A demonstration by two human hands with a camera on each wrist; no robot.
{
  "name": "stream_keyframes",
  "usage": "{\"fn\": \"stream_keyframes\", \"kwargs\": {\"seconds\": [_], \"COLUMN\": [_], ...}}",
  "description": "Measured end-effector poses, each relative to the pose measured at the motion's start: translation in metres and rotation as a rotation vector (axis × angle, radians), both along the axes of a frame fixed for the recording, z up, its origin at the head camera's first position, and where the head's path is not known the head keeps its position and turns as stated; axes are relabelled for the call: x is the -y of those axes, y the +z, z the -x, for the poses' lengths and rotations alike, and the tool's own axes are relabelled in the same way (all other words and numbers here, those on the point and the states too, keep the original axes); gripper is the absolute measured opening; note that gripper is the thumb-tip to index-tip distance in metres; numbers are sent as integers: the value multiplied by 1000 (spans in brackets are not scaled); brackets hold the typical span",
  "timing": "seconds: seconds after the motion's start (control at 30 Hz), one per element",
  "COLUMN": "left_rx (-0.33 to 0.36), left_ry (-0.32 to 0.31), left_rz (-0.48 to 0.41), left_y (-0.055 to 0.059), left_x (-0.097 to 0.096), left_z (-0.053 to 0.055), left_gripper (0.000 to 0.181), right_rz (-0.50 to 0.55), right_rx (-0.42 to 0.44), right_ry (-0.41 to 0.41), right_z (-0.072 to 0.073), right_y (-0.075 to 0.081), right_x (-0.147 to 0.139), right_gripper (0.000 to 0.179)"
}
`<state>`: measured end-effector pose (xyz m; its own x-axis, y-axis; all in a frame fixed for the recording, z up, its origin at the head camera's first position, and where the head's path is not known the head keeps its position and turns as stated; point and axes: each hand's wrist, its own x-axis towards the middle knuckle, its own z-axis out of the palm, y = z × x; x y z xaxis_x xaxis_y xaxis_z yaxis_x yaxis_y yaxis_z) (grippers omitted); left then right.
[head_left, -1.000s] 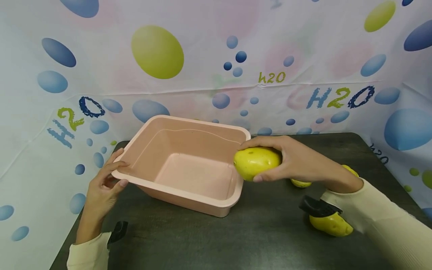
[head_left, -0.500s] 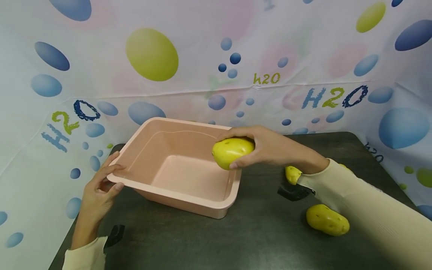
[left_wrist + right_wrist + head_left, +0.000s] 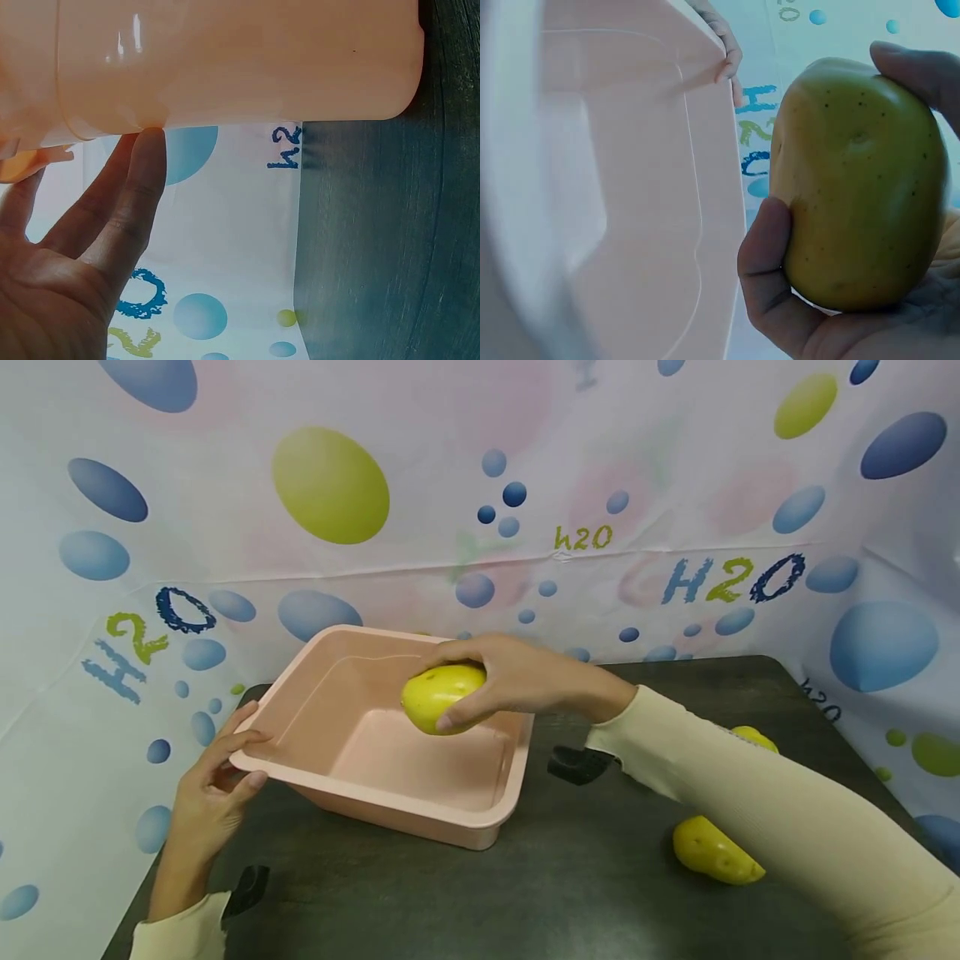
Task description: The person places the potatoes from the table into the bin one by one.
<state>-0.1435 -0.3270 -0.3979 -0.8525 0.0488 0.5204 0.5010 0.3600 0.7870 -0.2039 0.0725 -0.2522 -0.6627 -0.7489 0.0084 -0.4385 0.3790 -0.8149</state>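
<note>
A pink plastic tub (image 3: 375, 790) stands on the dark table, its inside facing me. My left hand (image 3: 206, 797) grips the tub's left corner, thumb below the rim and fingers over it. In the left wrist view, fingers (image 3: 146, 176) of that hand touch the tub's wall (image 3: 240, 64). My right hand (image 3: 528, 677) holds a yellow potato (image 3: 438, 697) over the tub's opening. The right wrist view shows this potato (image 3: 859, 187) close up, speckled and dimpled, between thumb and fingers.
A second yellow potato (image 3: 712, 852) lies on the table (image 3: 592, 885) at right, partly behind my right sleeve. Farther back, another yellow piece (image 3: 753, 737) peeks out above that sleeve. A patterned sheet (image 3: 420, 468) hangs behind the table.
My right hand has carried the potato leftward, from beside the tub's right rim to above its inside. The left hand keeps its grip on the tub's corner.
</note>
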Motion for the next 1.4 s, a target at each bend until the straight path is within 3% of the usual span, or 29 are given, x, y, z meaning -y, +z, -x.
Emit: {"fn": "stream_keyframes", "kwargs": {"seconds": [0.4,0.53,0.63,0.73,0.87,1.23,1.4], "left_rx": [41,40,24,29,45,17,48], "left_ry": [84,69,30,35,72,9,49], "left_rz": [55,35,-2,-8,35,41,58], "left_y": [1,0,-1,0,0,2,3], "left_x": [2,4,7,7,3,4,-1], "left_z": [-8,-9,-8,-8,-7,-1,1], "left_gripper": [39,39,39,39,39,38,38], "right_rz": [30,38,37,28,16,33,64], "right_rx": [68,97,129,155,185,277,348], "right_ry": [129,143,128,106,92,-31,-80], "right_z": [28,38,46,53,60,77,84], "right_y": [-8,-15,-20,-24,-31,-46,-47], "right_x": [63,79,90,98,105,131,137], "right_gripper": [57,57,56,56,55,55,55]}}
